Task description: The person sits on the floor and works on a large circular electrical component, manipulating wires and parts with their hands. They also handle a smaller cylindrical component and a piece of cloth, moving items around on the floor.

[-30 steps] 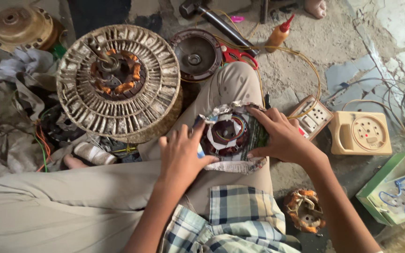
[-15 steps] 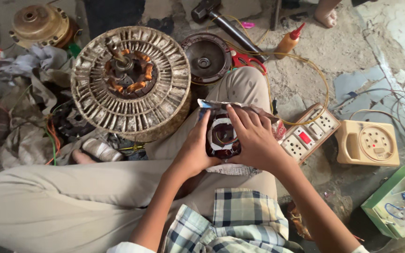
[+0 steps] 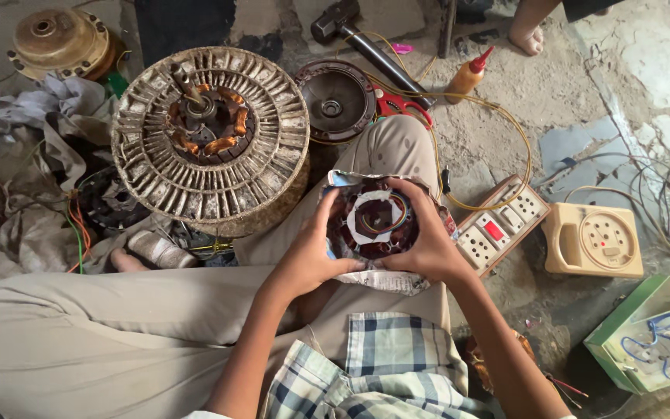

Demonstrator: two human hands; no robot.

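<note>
Hands, left (image 3: 308, 260) and right (image 3: 428, 248), both clamped on round dark copper-wound motor stator (image 3: 372, 221), over lap, beside large ribbed rotor (image 3: 209, 140)

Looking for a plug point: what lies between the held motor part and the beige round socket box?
In the head view, a switchboard lies between the motor part and the socket box.
</note>
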